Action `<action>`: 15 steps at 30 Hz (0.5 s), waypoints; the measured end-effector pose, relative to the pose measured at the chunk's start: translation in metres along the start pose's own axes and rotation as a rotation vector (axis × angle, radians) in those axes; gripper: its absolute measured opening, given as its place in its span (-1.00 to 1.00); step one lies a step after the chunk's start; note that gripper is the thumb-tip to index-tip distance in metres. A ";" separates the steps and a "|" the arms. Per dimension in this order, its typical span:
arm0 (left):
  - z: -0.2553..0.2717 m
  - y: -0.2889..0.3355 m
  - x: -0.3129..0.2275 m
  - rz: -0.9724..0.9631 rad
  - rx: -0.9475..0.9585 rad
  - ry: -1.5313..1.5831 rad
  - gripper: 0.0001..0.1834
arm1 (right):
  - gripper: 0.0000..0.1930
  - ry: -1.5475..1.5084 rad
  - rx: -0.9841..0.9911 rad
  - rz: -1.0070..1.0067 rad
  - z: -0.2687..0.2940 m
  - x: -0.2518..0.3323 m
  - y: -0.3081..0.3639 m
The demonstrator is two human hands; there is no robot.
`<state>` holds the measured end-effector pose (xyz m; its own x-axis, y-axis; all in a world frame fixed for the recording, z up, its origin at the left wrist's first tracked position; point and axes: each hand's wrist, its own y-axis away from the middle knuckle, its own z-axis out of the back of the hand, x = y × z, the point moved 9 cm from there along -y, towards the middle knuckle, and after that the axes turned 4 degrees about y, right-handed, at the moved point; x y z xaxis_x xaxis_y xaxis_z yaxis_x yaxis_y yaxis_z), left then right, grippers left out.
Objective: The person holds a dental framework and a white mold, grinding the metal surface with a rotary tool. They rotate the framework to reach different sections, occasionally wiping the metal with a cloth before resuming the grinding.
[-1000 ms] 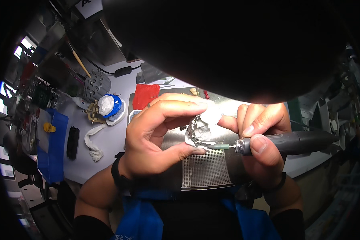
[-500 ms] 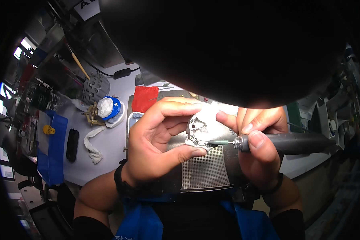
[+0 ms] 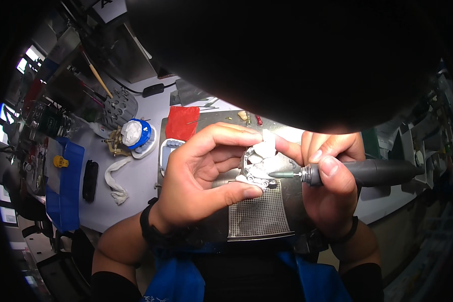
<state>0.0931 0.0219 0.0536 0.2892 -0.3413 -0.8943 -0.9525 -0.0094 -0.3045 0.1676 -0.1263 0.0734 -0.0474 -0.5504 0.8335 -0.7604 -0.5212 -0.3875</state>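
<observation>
Cluttered workbench w/ a pale grey top (image 3: 141, 201), shelves and tools crowding the left wall, a big dark shape blocking the upper view. Right in front of you sits a dark metal tray (image 3: 211, 231) w/ a perforated grille (image 3: 259, 214) set in it.

Your left hand (image 3: 201, 181) is closed around a small white-and-metal framework piece (image 3: 259, 163), thumb under, fingers curled over the top, held just above the grille. Your right hand (image 3: 329, 186) grips a grey rotary handpiece (image 3: 372, 172) pencil-style; its bur tip (image 3: 282, 174) touches the piece's right side.

For the grinding, IMO: keep both hands braced against each other as they are, so the bur can't skip. Use light strokes, turn the piece w/ the left fingers rather than swinging the tool. Stay over the grille so dust drops through. Mind the left thumb, it's near the bur.

Containers:
- Grey perforated holder (image 3: 120, 106), far left-back: brushes or sticks stand in it, tilted.
- Blue round dish (image 3: 142, 135) beside it: a white lump inside, prob. plaster, can't tell more.
- Small white tray (image 3: 167, 153) touching the metal tray's left edge: contents unclear.

Also a red cloth (image 3: 182, 122) at the tray's back-left, and a twisted white rag (image 3: 115, 178) on the bench.
</observation>
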 end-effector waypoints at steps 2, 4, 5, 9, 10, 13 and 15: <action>-0.002 0.000 0.004 0.063 0.003 0.002 -0.33 | -0.82 -0.006 0.001 -0.004 0.001 -0.001 0.000; -0.002 0.000 0.003 0.063 -0.003 0.011 -0.34 | -0.83 -0.010 0.002 -0.008 0.002 -0.002 -0.001; -0.001 0.000 0.003 0.062 -0.008 0.019 -0.34 | -0.83 -0.008 0.008 -0.014 0.002 -0.002 -0.001; -0.001 0.000 0.004 0.065 -0.006 0.054 -0.35 | -0.83 -0.013 0.014 -0.018 0.000 -0.003 -0.001; -0.001 0.000 0.004 0.064 -0.002 0.066 -0.35 | -0.83 -0.011 0.014 -0.018 0.000 -0.003 -0.001; -0.001 -0.001 0.004 0.071 0.003 0.084 -0.36 | -0.83 -0.024 0.033 -0.021 0.000 -0.003 -0.001; -0.001 0.000 0.006 0.080 0.001 0.088 -0.36 | -0.84 -0.035 0.032 -0.022 -0.001 -0.004 -0.001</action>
<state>0.0948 0.0195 0.0489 0.2026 -0.4217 -0.8838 -0.9721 0.0225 -0.2336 0.1683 -0.1228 0.0705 -0.0078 -0.5608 0.8279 -0.7402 -0.5535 -0.3819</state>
